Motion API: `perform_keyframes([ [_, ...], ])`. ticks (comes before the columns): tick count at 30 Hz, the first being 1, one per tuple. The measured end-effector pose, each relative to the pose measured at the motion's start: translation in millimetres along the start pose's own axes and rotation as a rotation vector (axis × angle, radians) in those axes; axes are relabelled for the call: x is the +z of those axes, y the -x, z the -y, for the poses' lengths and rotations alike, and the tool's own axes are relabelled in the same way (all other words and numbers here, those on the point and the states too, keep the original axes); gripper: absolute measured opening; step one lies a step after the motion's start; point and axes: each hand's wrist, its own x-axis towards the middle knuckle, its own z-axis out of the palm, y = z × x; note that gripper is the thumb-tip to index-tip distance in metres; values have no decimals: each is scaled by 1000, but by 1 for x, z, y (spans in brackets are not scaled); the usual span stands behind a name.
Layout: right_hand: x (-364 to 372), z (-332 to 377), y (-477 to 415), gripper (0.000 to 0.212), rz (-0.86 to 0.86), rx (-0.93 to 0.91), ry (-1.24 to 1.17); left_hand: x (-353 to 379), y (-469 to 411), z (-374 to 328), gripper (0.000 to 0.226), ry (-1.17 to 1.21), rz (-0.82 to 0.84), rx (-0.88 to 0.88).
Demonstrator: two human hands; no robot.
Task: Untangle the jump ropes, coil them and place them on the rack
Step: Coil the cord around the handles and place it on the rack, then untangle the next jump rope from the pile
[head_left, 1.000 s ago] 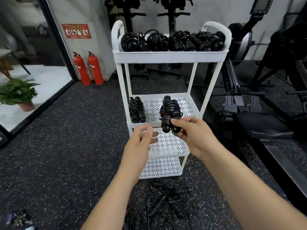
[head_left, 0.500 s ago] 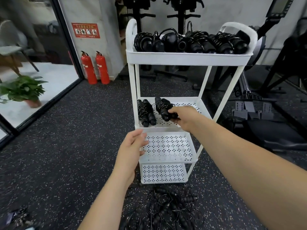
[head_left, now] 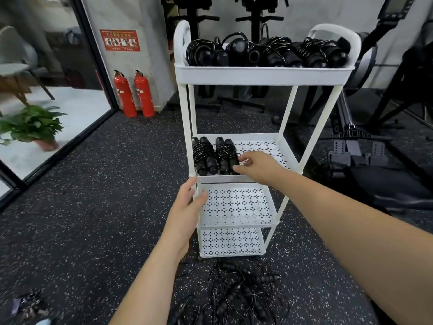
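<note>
A white three-tier rack (head_left: 262, 75) stands on the speckled floor in front of me. Several coiled black jump ropes (head_left: 267, 53) fill its top tray. Two coiled ropes lie side by side at the left of the middle shelf: the left coil (head_left: 202, 156) and the right coil (head_left: 225, 156). My right hand (head_left: 260, 167) reaches over that shelf, its fingertips touching the right coil's side. Beside the rack's front-left post hovers my left hand (head_left: 185, 207), fingers relaxed and holding nothing. A tangled pile of black ropes (head_left: 241, 292) lies on the floor before the rack.
Two red fire extinguishers (head_left: 133, 93) stand by the wall at left, near a glass partition and a potted plant (head_left: 32, 125). A rowing machine (head_left: 356, 148) and other gym frames crowd the right and back. Small dark items (head_left: 25, 303) lie at bottom left.
My right hand carried the coiled rope onto the middle shelf and set it next to the first coil, then loosened its grip. My left hand drifted toward the rack's front-left post.
</note>
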Motion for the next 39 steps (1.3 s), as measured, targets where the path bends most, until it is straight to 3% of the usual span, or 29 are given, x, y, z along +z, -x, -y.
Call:
perform_keyframes([
  [6, -1, -16, 3, 52, -34, 0, -18, -1, -2, 4, 54, -8, 6, 17],
  [10, -2, -19, 14, 43, -77, -25, -28, 0, -2, 8, 43, -46, -35, 7],
  [14, 2, -29, 42, 31, -279, -156, 60, 4, -1, 24, 24, -149, -151, -10],
  [17, 23, -48, 82, 22, -371, -272, -1, 17, 3, 51, 16, -229, -103, -83],
  [24, 104, -135, 162, 24, -89, -109, -135, 59, 13, 150, 9, -540, 217, -253],
  [28, 143, -192, 188, 21, 63, -10, -122, 74, 7, 204, 6, -715, 317, -305],
  [35, 218, -292, 215, 15, 249, 179, -74, 110, 6, 331, 9, -901, 487, -401],
  [39, 271, -327, 218, 5, 272, 273, -66, 127, 11, 404, 16, -961, 586, -391],
])
